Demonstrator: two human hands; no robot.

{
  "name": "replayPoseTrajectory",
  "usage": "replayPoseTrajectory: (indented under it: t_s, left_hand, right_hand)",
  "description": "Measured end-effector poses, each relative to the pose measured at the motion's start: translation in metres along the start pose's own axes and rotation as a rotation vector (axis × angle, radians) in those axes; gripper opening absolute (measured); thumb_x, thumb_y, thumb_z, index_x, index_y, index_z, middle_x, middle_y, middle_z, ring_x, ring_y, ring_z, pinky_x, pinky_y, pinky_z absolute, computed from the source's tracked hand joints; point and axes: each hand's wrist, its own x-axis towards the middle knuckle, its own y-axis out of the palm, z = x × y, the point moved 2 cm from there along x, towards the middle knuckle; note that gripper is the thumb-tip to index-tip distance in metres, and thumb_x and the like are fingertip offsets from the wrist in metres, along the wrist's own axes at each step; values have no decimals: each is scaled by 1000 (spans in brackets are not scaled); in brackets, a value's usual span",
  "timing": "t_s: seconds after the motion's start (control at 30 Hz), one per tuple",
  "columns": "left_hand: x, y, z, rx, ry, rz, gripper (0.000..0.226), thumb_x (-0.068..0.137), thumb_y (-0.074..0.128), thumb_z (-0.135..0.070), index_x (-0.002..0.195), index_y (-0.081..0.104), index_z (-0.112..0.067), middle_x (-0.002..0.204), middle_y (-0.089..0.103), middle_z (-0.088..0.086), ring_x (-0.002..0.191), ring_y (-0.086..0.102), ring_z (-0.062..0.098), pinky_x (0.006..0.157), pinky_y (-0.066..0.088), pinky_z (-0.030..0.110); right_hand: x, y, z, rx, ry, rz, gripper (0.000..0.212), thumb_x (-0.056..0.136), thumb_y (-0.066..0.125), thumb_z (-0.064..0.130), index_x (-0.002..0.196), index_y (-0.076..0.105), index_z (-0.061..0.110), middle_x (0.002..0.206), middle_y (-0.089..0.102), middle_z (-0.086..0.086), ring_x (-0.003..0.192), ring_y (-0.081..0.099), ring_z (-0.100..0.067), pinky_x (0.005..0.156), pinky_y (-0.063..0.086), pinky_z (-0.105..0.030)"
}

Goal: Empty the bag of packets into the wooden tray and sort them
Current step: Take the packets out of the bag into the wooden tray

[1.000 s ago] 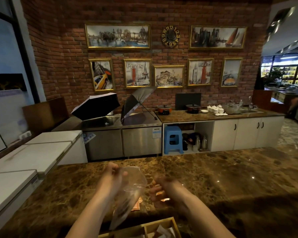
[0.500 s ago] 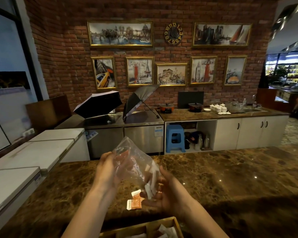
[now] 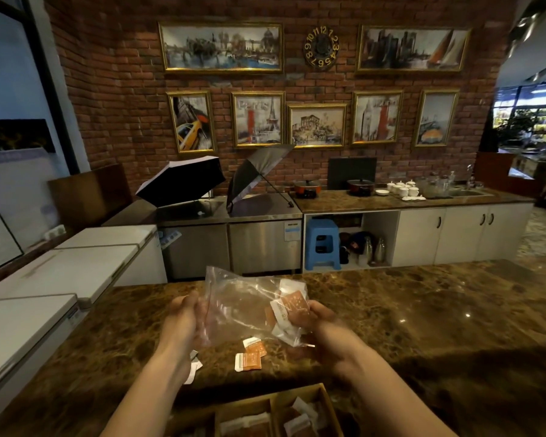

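Note:
I hold a clear plastic bag [image 3: 240,307] above the brown marble counter [image 3: 423,316] with both hands. My left hand [image 3: 183,316] grips its left edge. My right hand [image 3: 316,320] grips its right end, where orange and white packets [image 3: 289,305] bunch inside. Orange packets [image 3: 249,354] and a white packet [image 3: 193,369] lie loose on the counter below the bag. The wooden tray [image 3: 323,402] sits at the bottom edge, its compartments holding several packets; most of it is cut off.
White chest freezers [image 3: 44,288] stand to the left below the counter. Beyond the counter are steel fridges with two open umbrellas [image 3: 183,184], a blue stool [image 3: 322,244] and white cabinets [image 3: 454,234].
The bag has been turned from upright to lying sideways between my hands. My hands have spread apart, and the packets now sit at the right end.

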Motion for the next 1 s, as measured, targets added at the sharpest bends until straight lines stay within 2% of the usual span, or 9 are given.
replayPoseTrajectory:
  t_s: [0.2,0.27,0.4,0.5,0.63,0.7,0.8,0.9,1.0]
  left_hand:
    - [12,-1,-7,395,338,-126,22,98,53,-42,110,55,-23,106,64,2,95,64,28,85,54,49]
    - [14,7,-9,531,420,-24,24,96,57,-41,117,56,-28,109,61,-6,96,60,18,82,51,39]
    - [13,25,2,718,523,283,47,93,65,-30,137,46,-33,128,58,-5,112,59,13,82,46,22]
    - [7,31,16,852,481,436,64,93,65,-31,148,32,-37,136,49,-8,124,54,15,89,48,26]
    - [7,23,31,938,492,419,42,91,69,-28,125,49,-42,120,64,-8,107,65,12,85,59,38]
    - [5,17,34,936,473,372,26,90,70,-27,107,55,-40,105,66,-14,95,64,3,78,57,31]
    - [2,10,38,911,453,335,19,90,70,-24,98,57,-35,98,67,-18,89,60,-6,69,47,18]
    - [2,4,39,863,408,335,17,89,72,-23,96,60,-33,100,70,-16,94,61,-4,68,44,16]
    - [2,-1,40,818,353,338,13,89,72,-22,94,64,-30,102,72,-11,98,63,2,69,41,17]
  right_hand:
    - [1,0,15,-502,-125,-40,34,96,67,20,128,57,23,115,68,-2,96,71,-21,65,63,-32]
    - [5,2,15,-650,-148,-41,37,96,67,18,130,54,26,116,64,0,94,70,-19,65,63,-31]
    - [9,10,13,-970,-270,22,33,95,66,17,125,57,26,121,62,-2,106,65,-18,91,58,-39]
    - [7,21,10,-1128,-343,102,35,94,66,16,126,56,27,119,64,-2,102,62,-13,91,56,-32]
    - [6,26,3,-1128,-434,117,42,91,69,2,132,59,6,123,66,-13,79,54,5,71,44,-2]
    - [6,25,0,-1091,-452,131,37,91,65,-3,128,62,0,114,67,-11,72,57,13,66,44,-2]
    - [9,26,-2,-1143,-456,107,40,86,74,5,123,69,19,117,68,-2,89,60,4,72,48,-7]
    - [12,26,-4,-1160,-446,81,40,83,79,8,117,68,26,112,65,4,97,65,-11,75,58,-21]
    - [14,29,-2,-1163,-473,64,38,77,84,14,110,68,23,105,64,8,93,60,-7,79,50,-20]
